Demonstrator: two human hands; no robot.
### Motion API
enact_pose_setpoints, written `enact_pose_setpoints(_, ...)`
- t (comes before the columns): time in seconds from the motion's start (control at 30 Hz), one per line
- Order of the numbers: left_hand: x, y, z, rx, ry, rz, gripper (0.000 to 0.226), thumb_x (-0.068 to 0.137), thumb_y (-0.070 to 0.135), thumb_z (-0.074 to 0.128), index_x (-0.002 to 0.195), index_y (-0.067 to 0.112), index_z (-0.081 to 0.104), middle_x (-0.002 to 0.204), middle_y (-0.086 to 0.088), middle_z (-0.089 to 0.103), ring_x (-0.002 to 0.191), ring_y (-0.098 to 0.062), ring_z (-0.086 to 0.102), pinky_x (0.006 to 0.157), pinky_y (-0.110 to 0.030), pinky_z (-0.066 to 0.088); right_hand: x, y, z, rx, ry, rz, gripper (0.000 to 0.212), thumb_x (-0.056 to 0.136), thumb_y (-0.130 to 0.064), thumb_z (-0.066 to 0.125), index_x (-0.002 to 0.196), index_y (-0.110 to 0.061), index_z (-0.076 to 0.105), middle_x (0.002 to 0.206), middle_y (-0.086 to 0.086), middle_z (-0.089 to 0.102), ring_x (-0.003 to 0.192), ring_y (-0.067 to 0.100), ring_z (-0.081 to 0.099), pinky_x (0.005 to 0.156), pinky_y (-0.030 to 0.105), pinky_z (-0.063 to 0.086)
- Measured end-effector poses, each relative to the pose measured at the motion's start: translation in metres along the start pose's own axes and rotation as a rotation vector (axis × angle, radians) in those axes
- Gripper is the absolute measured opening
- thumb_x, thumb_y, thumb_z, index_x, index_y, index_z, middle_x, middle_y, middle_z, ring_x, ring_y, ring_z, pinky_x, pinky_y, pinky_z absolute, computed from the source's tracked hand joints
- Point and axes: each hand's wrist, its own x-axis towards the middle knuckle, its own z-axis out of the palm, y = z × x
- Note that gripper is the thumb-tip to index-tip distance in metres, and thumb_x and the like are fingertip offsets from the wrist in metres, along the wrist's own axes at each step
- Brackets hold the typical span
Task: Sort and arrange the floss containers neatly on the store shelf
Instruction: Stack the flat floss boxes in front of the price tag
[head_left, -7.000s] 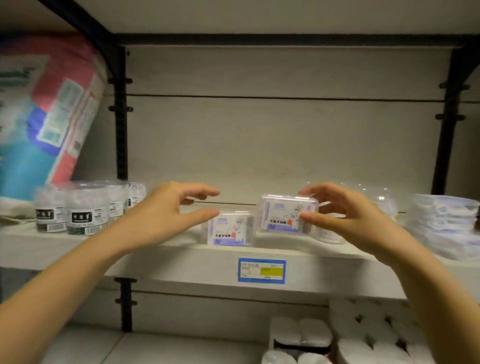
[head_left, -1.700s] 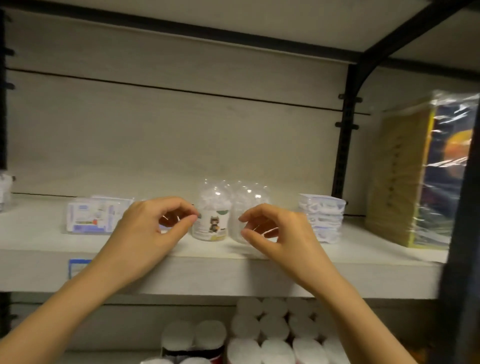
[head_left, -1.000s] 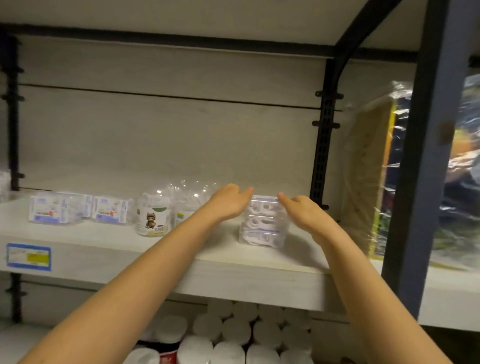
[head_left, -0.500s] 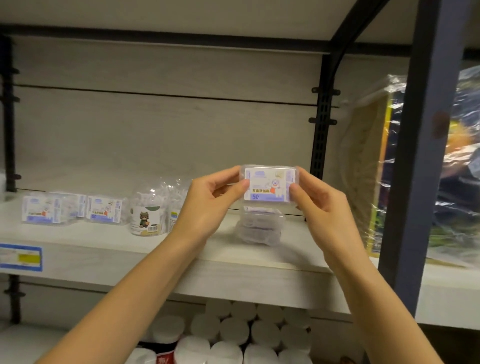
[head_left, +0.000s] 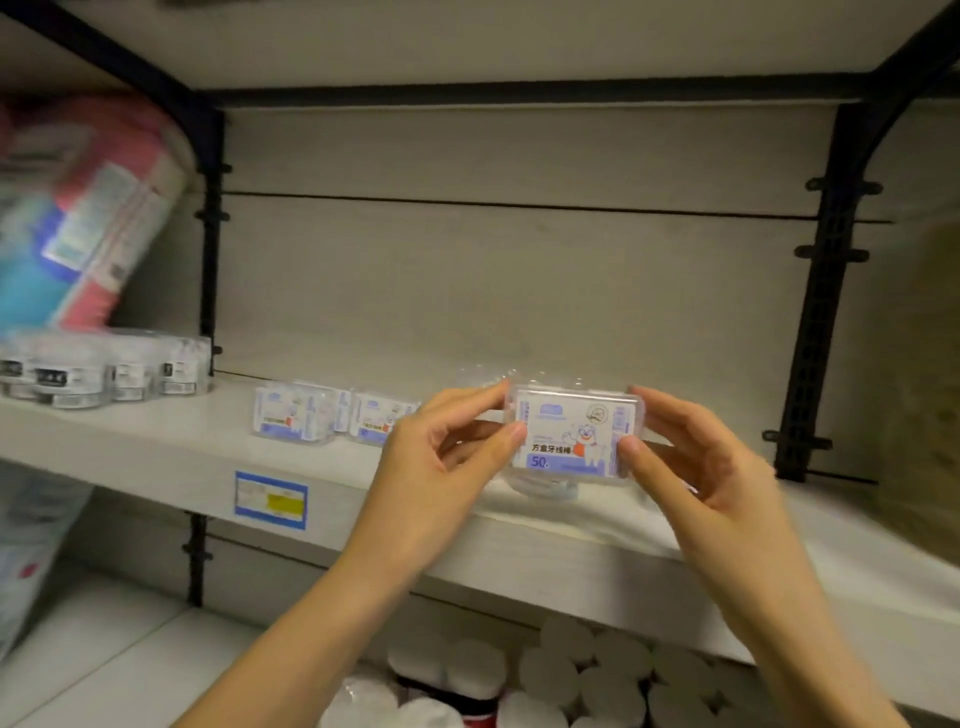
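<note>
A clear rectangular floss box (head_left: 571, 434) with a white and purple label is held upright above the shelf (head_left: 156, 447), label facing me. My left hand (head_left: 441, 462) pinches its left end and my right hand (head_left: 696, 467) pinches its right end. Two matching floss boxes (head_left: 293, 415) (head_left: 376, 418) stand side by side on the shelf to the left. Clear domed containers (head_left: 488, 376) sit behind the held box, mostly hidden by it and my hands.
Round clear tubs with black labels (head_left: 104, 371) stand at the shelf's far left under a pink and blue soft pack (head_left: 78, 208). Black uprights (head_left: 821, 291) bound the bay. A blue price tag (head_left: 270, 500) is on the shelf edge. White rolls (head_left: 571, 680) fill the shelf below.
Both hands have carried the held floss box leftward along the shelf and a little lower; the view has swung left, so the left-hand boxes and tubs are back in sight.
</note>
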Motion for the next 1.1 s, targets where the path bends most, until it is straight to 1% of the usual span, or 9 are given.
enact_pose_setpoints(0.2,0.013,-0.013,-0.095,0.087,-0.033,0.022,0.035,0.082,0.008,0.063,0.116,0.015,0.063,0.109,0.001,0.063,0.088,0.002,0.065,0.072,-0.004,0.046,0.004,-0.007,0.096,0.011,0.032,0.009,0.033,0.082,-0.017,0.063,0.114,-0.025,0.059,0.107,-0.013,0.069,0.093,0.001,0.067,0.074,0.015,0.054)
enact_pose_setpoints(0.33,0.035,-0.02,-0.155,0.19,-0.089,0.001,0.036,0.082,0.012,0.064,0.118,0.018,0.063,0.107,0.008,0.064,0.089,0.005,0.064,0.069,-0.005,0.048,0.02,-0.014,0.154,-0.044,0.071,0.009,0.031,0.083,-0.013,0.064,0.112,-0.021,0.06,0.104,-0.012,0.068,0.09,-0.006,0.065,0.071,0.01,0.051)
enact_pose_setpoints(0.47,0.057,-0.03,-0.183,0.346,-0.172,0.007,0.036,0.081,0.014,0.067,0.117,0.014,0.064,0.106,0.003,0.068,0.089,-0.004,0.066,0.075,-0.01,0.051,0.032,-0.015,0.181,-0.212,0.099,0.028,0.031,0.083,-0.017,0.066,0.11,-0.026,0.057,0.099,-0.021,0.062,0.084,-0.016,0.06,0.066,0.004,0.048)
enact_pose_setpoints(0.67,0.065,-0.053,-0.189,0.755,-0.288,0.149,0.031,0.085,0.032,0.061,0.115,0.025,0.065,0.106,0.01,0.067,0.101,-0.011,0.056,0.085,-0.024,0.041,0.038,-0.01,0.187,-0.559,0.012,0.062,0.032,0.085,-0.016,0.064,0.116,-0.017,0.057,0.105,-0.008,0.062,0.082,-0.004,0.059,0.069,0.002,0.047)
enact_pose_setpoints(0.77,0.064,-0.063,-0.19,0.846,-0.332,0.211,0.034,0.086,0.039,0.056,0.118,0.029,0.061,0.112,0.01,0.065,0.104,-0.009,0.05,0.089,-0.026,0.039,0.037,-0.009,0.19,-0.766,-0.052,0.083,0.031,0.088,-0.02,0.06,0.118,-0.02,0.056,0.113,-0.006,0.063,0.091,0.005,0.059,0.08,0.013,0.05)
enact_pose_setpoints(0.83,0.064,-0.064,-0.189,0.885,-0.357,0.255,0.038,0.089,0.04,0.051,0.125,0.029,0.056,0.119,0.011,0.06,0.111,-0.008,0.046,0.091,-0.022,0.03,0.036,-0.011,0.194,-0.93,-0.07,0.046,0.032,0.089,-0.024,0.057,0.121,-0.023,0.055,0.123,-0.006,0.058,0.104,0.012,0.058,0.089,0.025,0.048)
enact_pose_setpoints(0.87,0.063,-0.064,-0.191,0.898,-0.369,0.281,0.04,0.09,0.041,0.049,0.128,0.029,0.052,0.122,0.012,0.057,0.114,-0.007,0.044,0.091,-0.02,0.026,0.035,-0.013,0.196,-1.006,-0.084,0.005,0.034,0.089,-0.026,0.057,0.123,-0.024,0.054,0.127,-0.008,0.055,0.11,0.014,0.055,0.092,0.025,0.045)
enact_pose_setpoints(0.97,0.065,-0.065,-0.203,0.919,-0.34,0.334,0.041,0.092,0.037,0.047,0.131,0.028,0.049,0.129,0.012,0.051,0.122,-0.006,0.04,0.095,-0.02,0.025,0.034,-0.017,0.203,-1.162,-0.155,-0.121,0.04,0.088,-0.032,0.057,0.127,-0.027,0.052,0.131,-0.01,0.053,0.118,0.015,0.05,0.094,0.028,0.042)
enact_pose_setpoints(1.1,0.071,-0.075,-0.227,0.98,-0.298,0.282,0.038,0.088,0.028,0.058,0.125,0.021,0.058,0.124,0.005,0.058,0.118,-0.016,0.048,0.097,-0.03,0.035,0.04,-0.018,0.207,-1.251,-0.165,-0.147,0.039,0.088,-0.033,0.057,0.126,-0.028,0.052,0.126,-0.009,0.057,0.112,0.017,0.054,0.089,0.032,0.045)
